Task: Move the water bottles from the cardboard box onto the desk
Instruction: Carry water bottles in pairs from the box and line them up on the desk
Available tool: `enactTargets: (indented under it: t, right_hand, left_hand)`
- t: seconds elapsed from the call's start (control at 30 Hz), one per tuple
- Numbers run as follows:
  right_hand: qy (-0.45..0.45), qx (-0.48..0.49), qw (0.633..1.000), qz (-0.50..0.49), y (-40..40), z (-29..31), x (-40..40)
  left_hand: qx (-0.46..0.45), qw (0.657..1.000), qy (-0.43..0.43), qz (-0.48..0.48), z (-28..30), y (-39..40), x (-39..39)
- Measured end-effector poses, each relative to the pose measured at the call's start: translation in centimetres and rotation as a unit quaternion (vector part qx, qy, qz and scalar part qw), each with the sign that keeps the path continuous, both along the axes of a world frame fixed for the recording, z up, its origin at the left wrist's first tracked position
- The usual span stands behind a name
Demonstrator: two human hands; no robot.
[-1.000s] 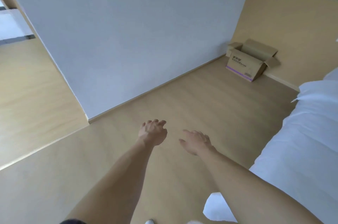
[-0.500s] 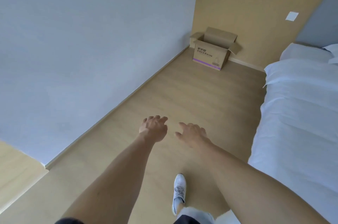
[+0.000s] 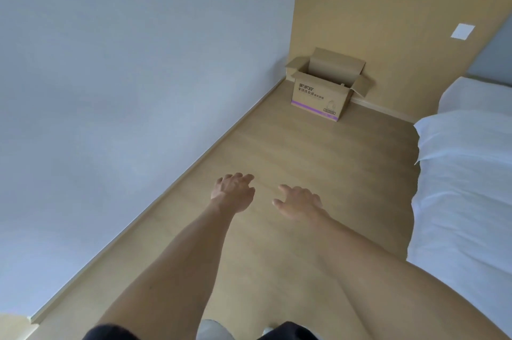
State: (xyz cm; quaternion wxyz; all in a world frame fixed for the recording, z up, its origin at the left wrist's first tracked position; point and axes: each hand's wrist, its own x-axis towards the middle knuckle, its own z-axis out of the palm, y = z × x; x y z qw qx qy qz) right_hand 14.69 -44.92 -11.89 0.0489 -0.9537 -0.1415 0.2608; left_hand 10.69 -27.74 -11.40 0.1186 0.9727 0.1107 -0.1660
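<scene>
An open cardboard box [image 3: 321,97] with a purple stripe stands on the floor in the far corner, its flaps spread. A small pale tip shows just above its front rim; the rest of its inside is hidden. Both my arms stretch forward over the floor. My left hand [image 3: 234,191] and my right hand [image 3: 299,201] hang side by side with loosely curled fingers, holding nothing, well short of the box. No desk is in view.
A grey wall [image 3: 124,90] runs along the left with a skirting board. A bed with white sheets [image 3: 465,187] fills the right side. The wooden floor [image 3: 277,145] forms a corridor between them toward a tan panel wall [image 3: 388,20].
The view has swung right and moved forward, so the box sits nearer and more central. My hands keep the same empty, loosely curled pose.
</scene>
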Motion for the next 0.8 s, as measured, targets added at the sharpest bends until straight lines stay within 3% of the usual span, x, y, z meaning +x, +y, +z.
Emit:
enactTargets:
  t: [0.37, 0.8]
  right_hand:
    - [-0.007, -0.042, 0.996, -0.074, 3.3, -2.2, 18.8]
    - [-0.036, -0.017, 0.983, -0.177, 10.3, 1.4, 41.2]
  left_hand:
    - [-0.020, 0.997, 0.000, -0.074, -3.3, 4.4, 21.4]
    - [-0.052, 0.982, -0.022, -0.177, -1.9, 10.6, 48.0]
